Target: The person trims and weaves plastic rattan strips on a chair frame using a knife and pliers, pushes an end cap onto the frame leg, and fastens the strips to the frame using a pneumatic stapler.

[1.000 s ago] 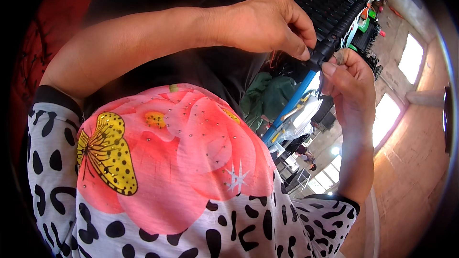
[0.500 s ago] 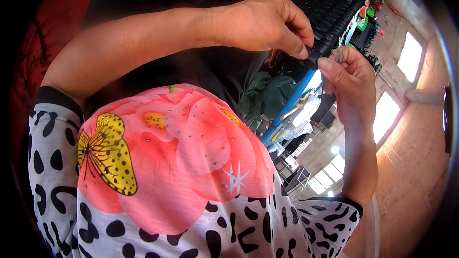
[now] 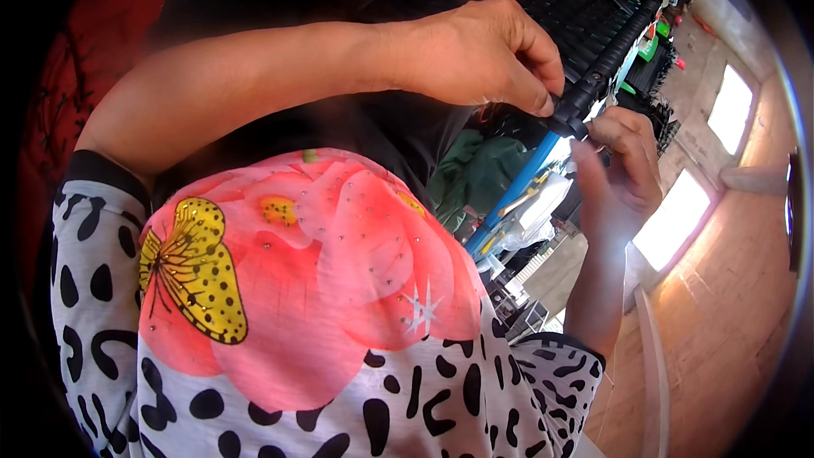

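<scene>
My left hand reaches in from the left, thumb and fingers closed on a flat black strip at the end of a black-wrapped bar. The strip's black coils run round the bar, and a small loop stands out at the end of the wrapping. Below the coils, the bar shows as a bare blue frame tube. My right hand is just right of the loop, fingers curled and the forefinger close against it. A gap shows between its thumb, which is slightly blurred, and the forefinger.
A black woven wicker panel spreads behind the bar. Dark green cloth lies left of the blue tube. White and yellow items show beyond the tube. Bright windows and a brown floor or wall surface are at the right.
My right hand has drawn slightly down and its thumb has come away from the bar; its forearm has swung left. The left hand and the bar have shifted slightly down and right.
</scene>
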Demonstrator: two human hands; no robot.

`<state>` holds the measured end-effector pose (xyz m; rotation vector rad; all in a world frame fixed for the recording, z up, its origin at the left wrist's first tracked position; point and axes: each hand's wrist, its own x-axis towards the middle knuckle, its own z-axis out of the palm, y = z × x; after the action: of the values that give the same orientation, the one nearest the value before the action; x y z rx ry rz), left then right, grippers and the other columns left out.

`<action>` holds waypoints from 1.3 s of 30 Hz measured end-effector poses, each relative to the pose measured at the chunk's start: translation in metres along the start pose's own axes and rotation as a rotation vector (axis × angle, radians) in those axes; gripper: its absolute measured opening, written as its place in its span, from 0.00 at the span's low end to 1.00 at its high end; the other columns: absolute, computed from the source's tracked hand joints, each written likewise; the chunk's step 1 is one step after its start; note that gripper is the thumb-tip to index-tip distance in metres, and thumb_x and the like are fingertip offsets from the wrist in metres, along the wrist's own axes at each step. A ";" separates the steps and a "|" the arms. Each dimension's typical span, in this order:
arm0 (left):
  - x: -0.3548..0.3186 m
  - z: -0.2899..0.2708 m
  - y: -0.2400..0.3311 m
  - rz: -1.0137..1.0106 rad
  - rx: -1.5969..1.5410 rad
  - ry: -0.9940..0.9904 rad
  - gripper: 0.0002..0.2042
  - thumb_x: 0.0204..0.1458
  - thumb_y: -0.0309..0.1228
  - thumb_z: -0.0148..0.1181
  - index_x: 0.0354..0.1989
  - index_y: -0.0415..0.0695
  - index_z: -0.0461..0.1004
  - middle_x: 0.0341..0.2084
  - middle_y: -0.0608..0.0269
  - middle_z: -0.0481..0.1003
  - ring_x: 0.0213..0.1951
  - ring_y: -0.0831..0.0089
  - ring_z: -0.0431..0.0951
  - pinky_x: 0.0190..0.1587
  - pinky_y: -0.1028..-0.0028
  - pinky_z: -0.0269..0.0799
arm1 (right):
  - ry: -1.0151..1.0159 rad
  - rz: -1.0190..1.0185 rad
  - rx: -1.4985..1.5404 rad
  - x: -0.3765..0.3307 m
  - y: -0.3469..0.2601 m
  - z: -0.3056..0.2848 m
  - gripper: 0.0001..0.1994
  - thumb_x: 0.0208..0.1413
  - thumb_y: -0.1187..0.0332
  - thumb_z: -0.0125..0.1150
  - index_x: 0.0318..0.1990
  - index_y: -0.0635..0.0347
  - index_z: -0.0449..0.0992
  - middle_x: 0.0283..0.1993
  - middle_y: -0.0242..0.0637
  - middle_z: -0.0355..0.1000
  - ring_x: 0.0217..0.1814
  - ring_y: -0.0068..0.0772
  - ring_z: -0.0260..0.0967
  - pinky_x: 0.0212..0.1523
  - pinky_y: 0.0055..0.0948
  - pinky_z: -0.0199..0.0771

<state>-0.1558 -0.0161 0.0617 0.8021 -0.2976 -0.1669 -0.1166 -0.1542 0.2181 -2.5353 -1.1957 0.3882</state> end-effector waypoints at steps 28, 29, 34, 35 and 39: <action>-0.004 -0.023 0.011 0.309 0.452 0.161 0.08 0.43 0.30 0.61 0.25 0.37 0.73 0.19 0.66 0.73 0.24 0.80 0.71 0.29 0.78 0.67 | 0.151 -0.041 0.629 0.011 0.029 0.038 0.06 0.43 0.82 0.60 0.31 0.71 0.72 0.36 0.39 0.66 0.34 0.20 0.61 0.34 0.18 0.63; -0.004 -0.025 0.016 0.387 0.591 0.156 0.09 0.44 0.31 0.60 0.22 0.37 0.72 0.16 0.68 0.71 0.22 0.79 0.70 0.27 0.77 0.66 | 0.140 0.030 0.715 0.011 0.031 0.038 0.05 0.45 0.81 0.59 0.31 0.71 0.72 0.36 0.39 0.66 0.34 0.20 0.61 0.35 0.18 0.63; -0.006 -0.008 0.066 0.388 0.921 -0.097 0.13 0.41 0.32 0.56 0.16 0.33 0.68 0.13 0.42 0.67 0.22 0.48 0.71 0.25 0.61 0.65 | 0.057 -0.064 0.656 0.018 0.033 0.034 0.08 0.51 0.75 0.54 0.35 0.72 0.73 0.38 0.40 0.67 0.34 0.20 0.62 0.36 0.17 0.64; -0.001 -0.008 0.065 0.379 0.934 -0.103 0.13 0.41 0.32 0.56 0.16 0.33 0.68 0.13 0.42 0.67 0.22 0.48 0.71 0.25 0.61 0.65 | 0.050 -0.054 0.706 0.019 0.033 0.034 0.09 0.52 0.74 0.53 0.36 0.73 0.72 0.39 0.40 0.68 0.36 0.21 0.63 0.37 0.18 0.64; 0.001 0.002 0.084 0.356 1.304 -0.145 0.11 0.42 0.29 0.53 0.15 0.33 0.69 0.13 0.42 0.68 0.22 0.49 0.72 0.25 0.60 0.66 | 0.232 0.000 0.807 0.021 0.033 0.039 0.11 0.57 0.73 0.48 0.40 0.75 0.70 0.38 0.40 0.70 0.37 0.24 0.67 0.41 0.20 0.66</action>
<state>-0.1525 0.0402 0.1246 2.0042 -0.6982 0.3598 -0.0950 -0.1514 0.1674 -1.8167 -0.7399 0.4470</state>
